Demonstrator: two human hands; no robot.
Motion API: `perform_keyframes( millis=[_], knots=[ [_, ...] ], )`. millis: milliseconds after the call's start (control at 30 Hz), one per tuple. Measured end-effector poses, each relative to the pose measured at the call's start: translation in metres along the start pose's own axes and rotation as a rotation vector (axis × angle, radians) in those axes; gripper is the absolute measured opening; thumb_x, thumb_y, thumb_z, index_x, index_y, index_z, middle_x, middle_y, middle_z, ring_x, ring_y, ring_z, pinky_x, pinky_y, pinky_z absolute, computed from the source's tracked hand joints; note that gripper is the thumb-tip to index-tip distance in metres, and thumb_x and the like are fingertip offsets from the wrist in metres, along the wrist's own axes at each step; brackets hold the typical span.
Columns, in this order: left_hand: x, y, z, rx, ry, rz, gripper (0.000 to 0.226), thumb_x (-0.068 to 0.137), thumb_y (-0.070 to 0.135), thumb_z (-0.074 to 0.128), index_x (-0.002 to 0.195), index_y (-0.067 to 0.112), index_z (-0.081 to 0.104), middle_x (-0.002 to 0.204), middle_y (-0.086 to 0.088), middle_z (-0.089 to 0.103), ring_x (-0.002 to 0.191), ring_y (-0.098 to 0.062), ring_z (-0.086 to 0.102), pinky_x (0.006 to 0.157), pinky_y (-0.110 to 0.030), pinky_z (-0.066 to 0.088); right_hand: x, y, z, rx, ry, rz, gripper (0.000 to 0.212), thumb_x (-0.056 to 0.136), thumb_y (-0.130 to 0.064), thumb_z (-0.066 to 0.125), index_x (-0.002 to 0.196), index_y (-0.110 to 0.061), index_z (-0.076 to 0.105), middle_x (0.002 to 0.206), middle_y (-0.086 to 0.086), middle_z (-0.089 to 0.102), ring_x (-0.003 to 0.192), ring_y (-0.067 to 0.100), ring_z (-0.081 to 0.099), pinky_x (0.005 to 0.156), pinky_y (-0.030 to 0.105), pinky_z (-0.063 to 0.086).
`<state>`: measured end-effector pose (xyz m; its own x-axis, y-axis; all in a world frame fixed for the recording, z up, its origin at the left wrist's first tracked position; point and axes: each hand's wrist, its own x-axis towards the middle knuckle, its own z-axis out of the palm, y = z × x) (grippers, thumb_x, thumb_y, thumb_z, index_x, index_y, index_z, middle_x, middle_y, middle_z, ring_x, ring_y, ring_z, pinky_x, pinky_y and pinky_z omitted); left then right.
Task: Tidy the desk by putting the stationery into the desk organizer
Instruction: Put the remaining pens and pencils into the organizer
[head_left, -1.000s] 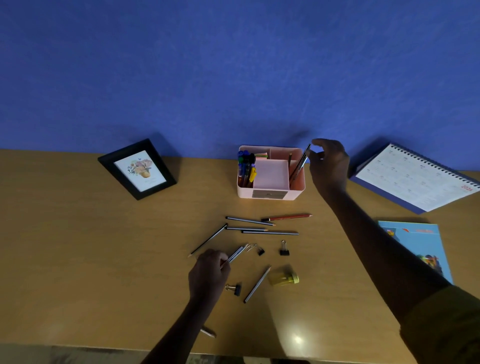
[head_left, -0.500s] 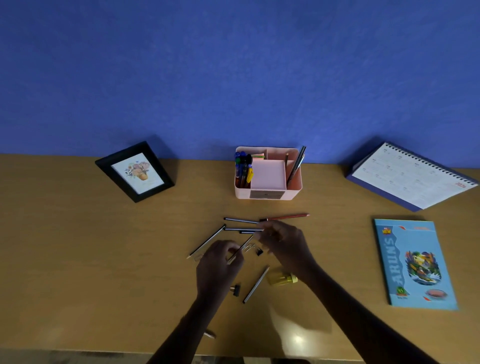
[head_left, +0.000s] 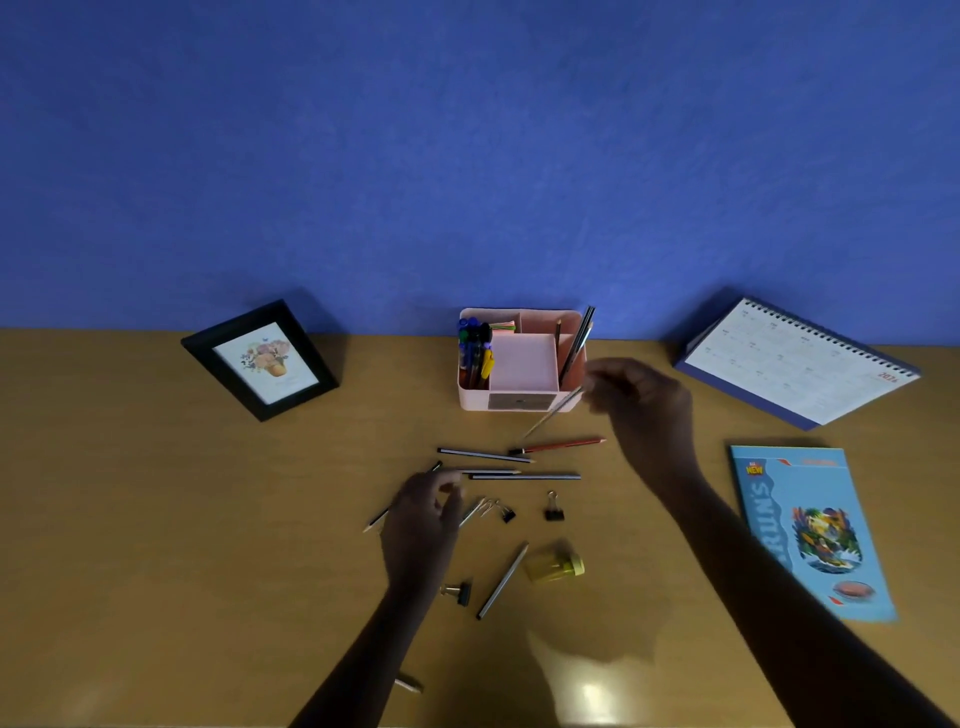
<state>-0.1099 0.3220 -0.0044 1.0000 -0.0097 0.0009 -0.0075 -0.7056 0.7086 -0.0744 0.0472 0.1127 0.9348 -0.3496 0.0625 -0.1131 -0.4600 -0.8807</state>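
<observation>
Half a second ago our hands met over the scattered pencils. Now our right hand (head_left: 644, 415) has risen, pinching a thin grey pencil (head_left: 550, 414) by its upper end. The pink plastic desk organizer (head_left: 472, 400) stands just beyond its fingertips, so we judge another piece is about to go in. Our left hand (head_left: 423, 525) lies with loosely curled fingers over a dark pencil (head_left: 375, 522); we cannot tell if it grips. Right of the right hand, the blue booklet (head_left: 810, 530) reads "ALL NEW" and "ARUN'S".

home study desk | photo frame (head_left: 260, 361) | calendar (head_left: 795, 364) | organizer (head_left: 522, 402)
</observation>
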Motion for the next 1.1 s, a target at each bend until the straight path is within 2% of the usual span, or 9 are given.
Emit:
perform_keyframes(
  millis=[133, 267, 433, 567, 733, 933, 1000, 1100],
  knots=[
    [0.002, -0.039, -0.01, 0.195, 0.011, -0.143, 0.023, 0.091, 0.023, 0.078, 0.113, 0.026, 0.076, 0.11, 0.006, 0.075, 0.097, -0.017, 0.067, 0.074, -0.036, 0.056, 0.041, 0.001, -0.023, -0.15, 0.178, -0.118, 0.012, 0.101, -0.018, 0.074, 0.111, -0.017, 0.08, 0.092, -0.003, 0.079, 0.08, 0.011, 0.072, 0.079, 0.036, 0.061],
    [-0.002, -0.071, -0.018, 0.335, -0.01, -0.258, 0.028, 0.084, 0.024, 0.083, 0.111, 0.022, 0.077, 0.11, -0.004, 0.073, 0.101, -0.031, 0.065, 0.076, -0.042, 0.052, 0.066, 0.008, -0.021, -0.257, 0.179, -0.198, 0.014, 0.102, -0.015, 0.072, 0.114, -0.011, 0.079, 0.097, 0.002, 0.079, 0.085, 0.012, 0.072, 0.081, 0.04, 0.062],
    [-0.005, -0.085, -0.023, 0.329, -0.006, -0.265, 0.023, 0.084, 0.024, 0.084, 0.107, 0.023, 0.078, 0.105, -0.002, 0.073, 0.097, -0.03, 0.066, 0.074, -0.042, 0.053, 0.085, 0.015, -0.015, -0.229, 0.24, -0.224, 0.013, 0.101, -0.014, 0.07, 0.111, -0.012, 0.079, 0.096, 0.001, 0.078, 0.083, 0.013, 0.074, 0.078, 0.04, 0.062],
    [-0.004, -0.086, -0.026, 0.313, -0.005, -0.264, 0.018, 0.083, 0.023, 0.086, 0.099, 0.024, 0.078, 0.1, 0.001, 0.073, 0.092, -0.027, 0.065, 0.071, -0.038, 0.051, 0.096, 0.018, -0.016, -0.184, 0.329, -0.204, 0.016, 0.101, -0.018, 0.07, 0.112, -0.012, 0.079, 0.094, 0.004, 0.078, 0.081, 0.016, 0.074, 0.077, 0.035, 0.061],
    [0.002, -0.085, -0.026, 0.314, -0.021, -0.293, 0.01, 0.084, 0.023, 0.083, 0.092, 0.027, 0.078, 0.098, 0.003, 0.072, 0.093, -0.026, 0.063, 0.071, -0.037, 0.051, 0.097, 0.027, 0.0, -0.33, 0.243, -0.258, 0.011, 0.102, -0.012, 0.069, 0.107, -0.008, 0.078, 0.098, 0.008, 0.079, 0.085, 0.017, 0.074, 0.077, 0.035, 0.061],
    [0.006, -0.085, -0.027, 0.292, -0.039, -0.292, 0.009, 0.086, 0.024, 0.081, 0.093, 0.028, 0.076, 0.099, 0.005, 0.071, 0.094, -0.024, 0.064, 0.072, -0.038, 0.053, 0.099, 0.049, 0.025, -0.394, 0.13, -0.156, 0.015, 0.106, -0.01, 0.062, 0.1, -0.01, 0.076, 0.094, 0.005, 0.077, 0.079, 0.012, 0.068, 0.071, 0.036, 0.063],
    [0.006, -0.084, -0.028, 0.284, -0.046, -0.291, 0.009, 0.087, 0.024, 0.08, 0.093, 0.028, 0.076, 0.098, 0.007, 0.071, 0.093, -0.023, 0.064, 0.071, -0.038, 0.053, 0.103, 0.053, 0.03, -0.395, 0.121, -0.099, 0.016, 0.106, -0.01, 0.061, 0.104, -0.01, 0.076, 0.099, 0.006, 0.078, 0.081, 0.012, 0.069, 0.069, 0.03, 0.06],
    [0.007, -0.081, -0.031, 0.251, -0.042, -0.298, 0.007, 0.088, 0.023, 0.079, 0.091, 0.028, 0.076, 0.095, 0.007, 0.071, 0.09, -0.022, 0.066, 0.07, -0.037, 0.054, 0.109, 0.057, 0.034, -0.369, 0.14, -0.021, 0.02, 0.105, -0.011, 0.063, 0.122, -0.008, 0.074, 0.113, 0.011, 0.08, 0.088, 0.018, 0.075, 0.068, 0.023, 0.055]
  ],
)
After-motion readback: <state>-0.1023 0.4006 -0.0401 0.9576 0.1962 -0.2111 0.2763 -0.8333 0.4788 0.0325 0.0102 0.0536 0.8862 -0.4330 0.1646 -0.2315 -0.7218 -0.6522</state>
